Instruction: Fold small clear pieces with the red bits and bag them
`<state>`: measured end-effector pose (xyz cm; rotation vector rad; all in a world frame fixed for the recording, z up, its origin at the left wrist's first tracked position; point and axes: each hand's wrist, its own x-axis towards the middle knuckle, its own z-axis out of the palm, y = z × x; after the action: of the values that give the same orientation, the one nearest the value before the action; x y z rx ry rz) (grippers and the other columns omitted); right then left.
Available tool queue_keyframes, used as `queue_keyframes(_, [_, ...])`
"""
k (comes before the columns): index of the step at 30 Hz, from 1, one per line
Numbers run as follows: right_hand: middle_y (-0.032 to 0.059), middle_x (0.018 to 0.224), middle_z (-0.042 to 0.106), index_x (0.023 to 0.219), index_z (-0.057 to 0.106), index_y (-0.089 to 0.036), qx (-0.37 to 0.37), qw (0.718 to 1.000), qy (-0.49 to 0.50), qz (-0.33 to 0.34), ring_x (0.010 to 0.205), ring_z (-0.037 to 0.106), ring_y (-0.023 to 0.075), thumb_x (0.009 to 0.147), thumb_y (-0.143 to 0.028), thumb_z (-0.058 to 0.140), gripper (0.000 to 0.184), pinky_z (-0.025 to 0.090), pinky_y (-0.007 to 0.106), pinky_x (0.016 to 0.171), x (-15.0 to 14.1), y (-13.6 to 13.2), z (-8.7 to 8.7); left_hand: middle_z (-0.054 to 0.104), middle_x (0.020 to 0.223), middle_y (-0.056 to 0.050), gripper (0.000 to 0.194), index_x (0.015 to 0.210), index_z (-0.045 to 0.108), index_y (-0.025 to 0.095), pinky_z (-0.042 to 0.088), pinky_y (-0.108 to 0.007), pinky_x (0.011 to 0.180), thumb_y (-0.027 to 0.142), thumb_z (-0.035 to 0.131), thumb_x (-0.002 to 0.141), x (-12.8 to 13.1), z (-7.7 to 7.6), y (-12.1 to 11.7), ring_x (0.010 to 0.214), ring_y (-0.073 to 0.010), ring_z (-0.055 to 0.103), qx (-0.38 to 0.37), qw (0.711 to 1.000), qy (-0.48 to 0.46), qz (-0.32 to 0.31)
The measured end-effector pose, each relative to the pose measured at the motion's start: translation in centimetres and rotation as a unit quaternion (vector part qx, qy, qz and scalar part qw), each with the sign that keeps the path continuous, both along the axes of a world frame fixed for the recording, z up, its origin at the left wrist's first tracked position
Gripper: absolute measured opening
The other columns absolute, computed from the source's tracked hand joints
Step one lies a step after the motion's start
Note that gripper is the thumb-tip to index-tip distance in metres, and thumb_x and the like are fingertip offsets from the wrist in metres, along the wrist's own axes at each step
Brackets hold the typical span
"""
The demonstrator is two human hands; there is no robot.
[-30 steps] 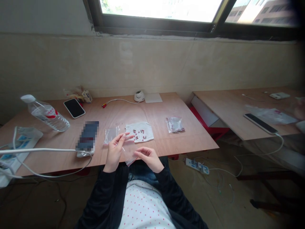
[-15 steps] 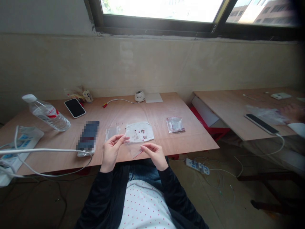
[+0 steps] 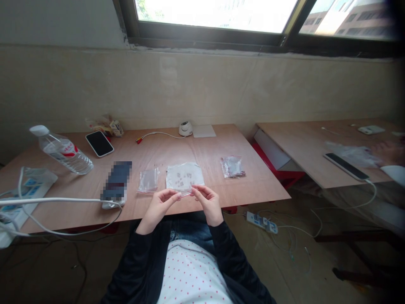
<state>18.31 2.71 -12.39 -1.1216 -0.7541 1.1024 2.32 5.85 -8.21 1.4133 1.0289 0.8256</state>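
At the front of the desk, my left hand and my right hand pinch the red-edged rim of a small clear zip bag from its two sides. Just beyond the fingertips lies a white sheet with several small pieces on it; they look dull and blurred, and the clear plastic may be over them. A pile of clear zip bags rests left of the sheet. To the right lies another clear bag with reddish edges, its contents hard to make out.
Left of me are a phone with a white cable, a water bottle, a second phone and a power strip. A dome camera stands at the back. A co-worker's hand is at the right desk.
My left hand has moved right, from beside the white sheet to the bag's rim. The bag is now pinched by both hands. The pieces on the sheet look paler than before.
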Motion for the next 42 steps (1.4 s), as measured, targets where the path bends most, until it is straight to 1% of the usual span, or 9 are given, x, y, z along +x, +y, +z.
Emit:
queue_keyframes(5, [0.008, 0.081, 0.07, 0.085, 0.065, -0.015, -0.009, 0.999, -0.005, 0.053, 0.082, 0.065, 0.0226, 0.067, -0.04, 0.069, 0.031, 0.049, 0.032, 0.068, 0.1, -0.3, 0.2, 0.065, 0.074, -0.003, 0.022, 0.074, 0.066, 0.016, 0.044, -0.027, 0.071, 0.038, 0.061, 0.073, -0.4, 0.0, 0.2, 0.074, -0.0178, 0.059, 0.06, 0.996, 0.033, 0.055])
queue_keyframes(9, [0.0052, 0.079, 0.068, 0.08, 0.066, -0.017, -0.004, 0.998, -0.03, 0.047, 0.078, 0.063, 0.0192, 0.067, -0.04, 0.069, 0.028, 0.048, 0.029, 0.066, 0.2, -0.3, -0.2, 0.067, 0.079, -0.004, 0.021, 0.075, 0.066, 0.017, 0.044, -0.028, 0.075, 0.037, 0.06, 0.075, -0.5, 0.3, 0.0, 0.079, -0.0196, 0.059, 0.102, 0.991, 0.068, 0.043])
queue_keyframes(12, [0.0038, 0.076, 0.067, 0.079, 0.066, -0.017, -0.001, 0.998, -0.045, 0.054, 0.075, 0.061, 0.0172, 0.068, -0.039, 0.068, 0.024, 0.047, 0.027, 0.066, 0.3, -0.2, -0.5, 0.067, 0.08, -0.004, 0.021, 0.076, 0.066, 0.017, 0.043, -0.028, 0.077, 0.037, 0.059, 0.076, -0.3, 0.4, -0.2, 0.081, -0.0195, 0.06, 0.114, 0.989, 0.083, 0.042])
queue_keyframes(15, [0.0032, 0.076, 0.066, 0.078, 0.067, -0.016, 0.002, 0.997, -0.057, 0.057, 0.073, 0.06, 0.0159, 0.069, -0.038, 0.068, 0.023, 0.046, 0.027, 0.066, 0.5, -0.2, -0.7, 0.066, 0.079, -0.003, 0.022, 0.076, 0.065, 0.017, 0.044, -0.027, 0.074, 0.037, 0.058, 0.076, -0.2, 0.3, -0.2, 0.079, -0.0186, 0.06, 0.116, 0.988, 0.091, 0.048])
queue_keyframes(22, [0.0033, 0.074, 0.064, 0.076, 0.065, -0.016, 0.007, 0.996, -0.082, 0.035, 0.07, 0.057, 0.0156, 0.069, -0.039, 0.066, 0.024, 0.046, 0.027, 0.065, 0.4, -0.1, -1.0, 0.064, 0.078, -0.003, 0.023, 0.077, 0.063, 0.017, 0.044, -0.028, 0.074, 0.039, 0.059, 0.075, -0.4, -0.3, -0.1, 0.077, -0.0182, 0.059, 0.099, 0.99, 0.083, 0.048])
queue_keyframes(28, [0.0029, 0.072, 0.063, 0.074, 0.065, -0.017, 0.008, 0.995, -0.089, 0.042, 0.069, 0.057, 0.0155, 0.069, -0.042, 0.065, 0.025, 0.046, 0.026, 0.063, 0.4, -0.2, -0.7, 0.063, 0.076, -0.002, 0.022, 0.075, 0.062, 0.017, 0.042, -0.027, 0.075, 0.039, 0.058, 0.076, -0.3, -0.7, -0.1, 0.078, -0.018, 0.057, 0.114, 0.988, 0.077, 0.064])
queue_keyframes(34, [0.0045, 0.078, 0.065, 0.076, 0.064, -0.016, -0.007, 0.993, -0.086, 0.085, 0.07, 0.059, 0.017, 0.066, -0.042, 0.068, 0.028, 0.046, 0.028, 0.064, 0.3, -0.5, -0.4, 0.06, 0.074, -0.002, 0.024, 0.074, 0.06, 0.017, 0.041, -0.026, 0.072, 0.04, 0.056, 0.077, -0.3, -0.5, -0.3, 0.075, -0.0177, 0.055, 0.116, 0.988, 0.082, 0.059])
queue_keyframes(38, [0.0048, 0.078, 0.065, 0.076, 0.064, -0.016, 0.001, 0.992, -0.092, 0.084, 0.071, 0.059, 0.0172, 0.069, -0.042, 0.066, 0.027, 0.046, 0.027, 0.064, 0.3, -0.4, -0.6, 0.06, 0.075, -0.002, 0.022, 0.075, 0.06, 0.017, 0.041, -0.027, 0.073, 0.038, 0.056, 0.077, -0.2, -0.3, -0.4, 0.077, -0.018, 0.055, 0.121, 0.988, 0.083, 0.055])
queue_keyframes(42, [0.004, 0.076, 0.064, 0.075, 0.064, -0.017, 0.011, 0.992, -0.105, 0.07, 0.071, 0.058, 0.0169, 0.07, -0.043, 0.064, 0.026, 0.046, 0.027, 0.062, 0.4, -0.3, -0.7, 0.062, 0.079, -0.004, 0.023, 0.077, 0.062, 0.017, 0.043, -0.028, 0.075, 0.04, 0.06, 0.074, 0.0, -0.2, -0.4, 0.081, -0.0194, 0.056, 0.095, 0.993, 0.053, 0.052])
